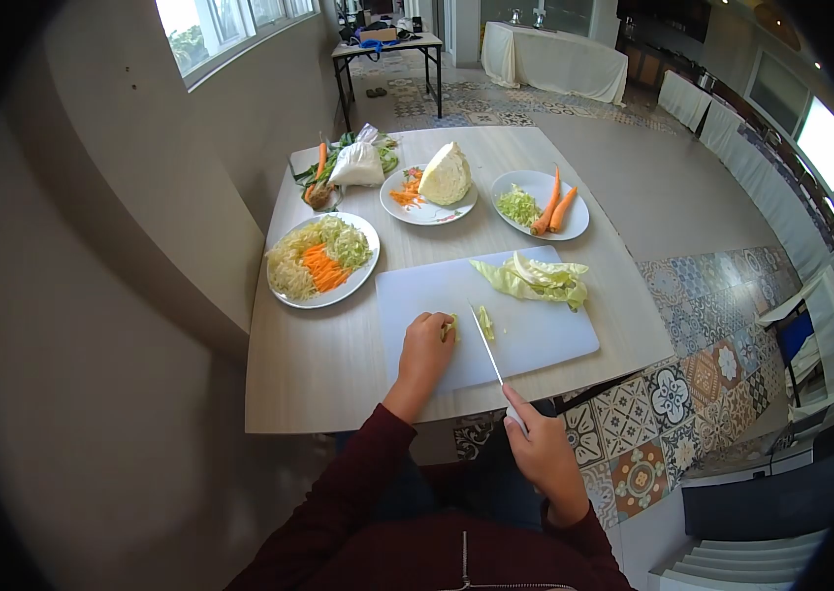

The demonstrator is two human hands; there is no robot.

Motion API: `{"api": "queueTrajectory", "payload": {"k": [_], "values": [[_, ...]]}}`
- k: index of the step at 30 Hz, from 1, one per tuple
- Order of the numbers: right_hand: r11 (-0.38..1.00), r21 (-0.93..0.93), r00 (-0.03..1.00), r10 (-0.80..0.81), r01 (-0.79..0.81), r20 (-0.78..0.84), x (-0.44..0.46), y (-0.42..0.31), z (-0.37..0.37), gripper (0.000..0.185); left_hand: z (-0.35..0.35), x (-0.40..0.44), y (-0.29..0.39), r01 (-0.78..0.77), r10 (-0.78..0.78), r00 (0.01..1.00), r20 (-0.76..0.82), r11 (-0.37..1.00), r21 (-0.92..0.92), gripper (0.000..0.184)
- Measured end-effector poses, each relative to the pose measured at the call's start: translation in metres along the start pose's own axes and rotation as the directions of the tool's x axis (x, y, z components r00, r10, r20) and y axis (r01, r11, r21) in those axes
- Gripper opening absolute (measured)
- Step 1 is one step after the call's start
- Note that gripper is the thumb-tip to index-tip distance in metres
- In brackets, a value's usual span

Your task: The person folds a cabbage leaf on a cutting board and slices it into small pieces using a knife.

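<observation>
My right hand [537, 443] grips the white handle of a kitchen knife [485, 345], its blade pointing away over the white cutting board [407, 286]. Curled on the board to the left of the blade, my left hand [425, 353] has its fingers closed on a small piece of cabbage [449, 328], partly hidden by them. A thin cut strip of cabbage [486, 322] lies just right of the blade, with tiny bits nearby. Several loose cabbage leaves [535, 280] are heaped at the board's far right.
Left of the board is a plate [366, 264] of shredded vegetables. Behind stand a plate [427, 216] with a cabbage chunk [447, 177] and carrot shreds, and a plate [577, 225] with carrots [561, 209] and chopped greens. A white plastic bag [358, 164] sits among vegetables at the far left.
</observation>
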State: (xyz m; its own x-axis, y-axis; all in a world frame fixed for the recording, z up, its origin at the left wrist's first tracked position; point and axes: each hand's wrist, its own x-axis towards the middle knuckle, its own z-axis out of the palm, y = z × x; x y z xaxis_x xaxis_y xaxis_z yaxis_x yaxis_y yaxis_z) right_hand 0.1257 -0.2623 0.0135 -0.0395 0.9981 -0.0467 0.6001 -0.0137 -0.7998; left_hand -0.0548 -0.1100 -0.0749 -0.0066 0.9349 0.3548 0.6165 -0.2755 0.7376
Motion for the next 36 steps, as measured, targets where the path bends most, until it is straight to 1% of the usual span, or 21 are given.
{"api": "queueTrajectory", "payload": {"k": [4,7,9,10,13,15,18,24,27,30,33,36], "values": [[0.999,0.039,1.0,0.023,-0.023,0.005,-0.001,-0.001,-0.002,0.047,0.003,0.004,0.004,-0.04,0.038,0.999,-0.015,0.996,-0.084,0.019],[0.994,0.102,1.0,0.029,-0.03,0.005,-0.001,0.003,-0.001,0.047,0.002,0.002,0.006,0.0,0.001,1.0,0.003,0.998,-0.063,0.018],[0.989,0.143,0.999,0.039,-0.04,0.01,-0.002,0.004,-0.001,0.047,0.001,0.001,0.003,0.024,-0.025,0.999,0.029,0.999,0.024,0.017],[0.989,0.136,0.999,0.048,-0.049,0.015,-0.002,0.004,-0.002,0.047,-0.001,0.001,0.003,0.036,-0.039,0.998,0.041,0.997,0.069,0.017],[0.989,0.127,0.997,0.068,-0.07,0.025,-0.004,0.005,-0.004,0.047,-0.003,0.001,0.003,0.036,-0.041,0.998,0.05,0.994,0.106,0.016],[0.988,0.141,0.998,0.057,-0.057,0.006,-0.003,0.008,-0.003,0.047,-0.004,0.0,0.004,0.05,-0.055,0.997,0.055,0.995,0.09,0.016],[0.983,0.177,0.999,0.048,-0.051,0.023,-0.003,0.014,0.0,0.048,-0.004,-0.002,0.008,0.066,-0.069,0.997,0.036,0.996,0.063,0.017],[0.953,0.274,0.985,0.088,-0.126,0.145,-0.005,-0.001,0.006,0.05,-0.007,-0.005,0.02,0.062,-0.063,0.998,0.02,0.996,0.064,0.017],[0.975,0.224,0.994,-0.017,-0.008,0.112,-0.003,0.014,0.017,0.049,-0.003,-0.006,0.01,0.029,-0.032,0.999,0.029,0.996,0.082,0.018],[0.97,0.24,0.993,0.013,-0.042,0.118,-0.003,0.009,0.018,0.049,-0.002,-0.005,0.005,0.019,-0.023,0.999,0.039,0.994,0.109,0.019],[0.975,0.22,0.995,-0.021,-0.002,0.1,-0.003,0.009,0.021,0.048,-0.001,-0.006,0.003,0.009,-0.013,0.999,0.031,0.993,0.12,0.02],[0.971,0.237,0.993,0.003,-0.03,0.115,-0.004,0.004,0.019,0.049,-0.001,-0.006,0.004,0.008,-0.01,1.0,0.021,0.994,0.113,0.022]]}}
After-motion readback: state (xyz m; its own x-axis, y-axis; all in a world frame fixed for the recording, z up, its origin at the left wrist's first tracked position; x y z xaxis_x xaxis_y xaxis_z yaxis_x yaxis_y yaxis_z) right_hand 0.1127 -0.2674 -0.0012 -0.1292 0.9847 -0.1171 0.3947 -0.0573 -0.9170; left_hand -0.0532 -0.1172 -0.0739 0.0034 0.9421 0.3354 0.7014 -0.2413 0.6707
